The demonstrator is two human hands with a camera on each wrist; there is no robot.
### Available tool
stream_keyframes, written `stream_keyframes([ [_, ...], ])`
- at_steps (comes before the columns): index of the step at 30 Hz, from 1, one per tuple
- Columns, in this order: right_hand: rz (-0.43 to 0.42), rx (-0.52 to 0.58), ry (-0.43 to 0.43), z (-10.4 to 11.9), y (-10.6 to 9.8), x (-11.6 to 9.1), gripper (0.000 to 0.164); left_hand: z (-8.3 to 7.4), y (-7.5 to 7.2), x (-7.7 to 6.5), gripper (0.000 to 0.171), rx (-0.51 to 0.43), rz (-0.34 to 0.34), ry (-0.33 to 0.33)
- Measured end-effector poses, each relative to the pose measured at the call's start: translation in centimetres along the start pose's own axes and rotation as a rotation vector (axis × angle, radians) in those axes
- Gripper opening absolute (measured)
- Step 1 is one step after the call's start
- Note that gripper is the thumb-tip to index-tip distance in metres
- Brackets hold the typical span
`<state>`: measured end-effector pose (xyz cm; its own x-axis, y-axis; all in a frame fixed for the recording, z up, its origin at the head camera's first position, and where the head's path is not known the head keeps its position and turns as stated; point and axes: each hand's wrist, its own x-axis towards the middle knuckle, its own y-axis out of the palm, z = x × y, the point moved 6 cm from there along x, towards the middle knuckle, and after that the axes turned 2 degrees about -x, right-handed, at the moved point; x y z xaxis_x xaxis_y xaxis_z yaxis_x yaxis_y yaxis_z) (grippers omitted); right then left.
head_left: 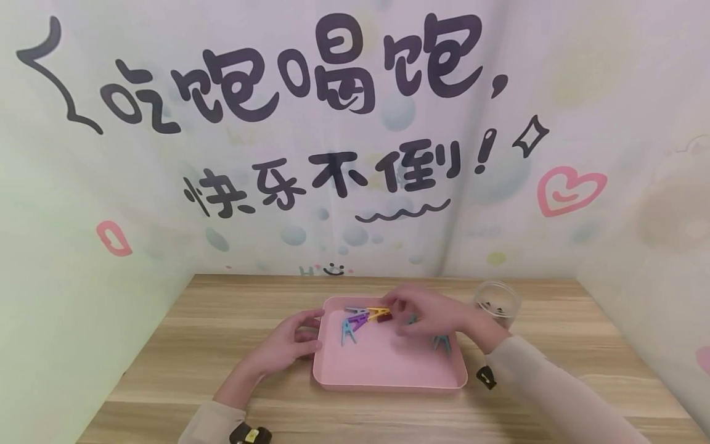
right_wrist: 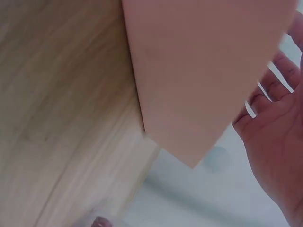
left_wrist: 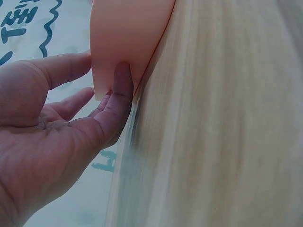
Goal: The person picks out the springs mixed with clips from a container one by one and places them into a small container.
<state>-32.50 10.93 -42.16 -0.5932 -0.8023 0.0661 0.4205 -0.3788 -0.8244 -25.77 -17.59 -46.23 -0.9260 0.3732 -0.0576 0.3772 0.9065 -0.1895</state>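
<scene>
A pink tray (head_left: 388, 370) lies on the wooden table, with small clothespins inside it. A yellow clothespin (head_left: 379, 312), a purple clothespin (head_left: 360, 319) and a light blue clothespin (head_left: 348, 332) cluster at its far left. Farther right is a teal clothespin (head_left: 442, 343), partly under my right forearm. My left hand (head_left: 285, 342) touches the tray's left side, its fingers against the outer wall (left_wrist: 130, 38). Above the far part of the tray hovers my right hand (head_left: 421, 311), blurred, fingers loosely bent and apart in the right wrist view.
A clear round jar (head_left: 498, 301) with small dark items inside stands right of the tray, behind my right forearm. Behind the wooden table (head_left: 249, 308) hangs a pale printed curtain (head_left: 277, 240) with large lettering.
</scene>
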Motion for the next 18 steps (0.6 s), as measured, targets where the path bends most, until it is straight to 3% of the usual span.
stream_keyframes([
  [5,0.035,0.009,0.023,-0.2,0.8,0.4,0.059,-0.1,0.0,-0.1,0.066,0.007,0.004,0.008],
  [18,0.071,-0.099,0.121,-1.3,2.0,0.8,0.061,0.3,-0.1,0.1,0.065,0.027,-0.009,-0.003],
])
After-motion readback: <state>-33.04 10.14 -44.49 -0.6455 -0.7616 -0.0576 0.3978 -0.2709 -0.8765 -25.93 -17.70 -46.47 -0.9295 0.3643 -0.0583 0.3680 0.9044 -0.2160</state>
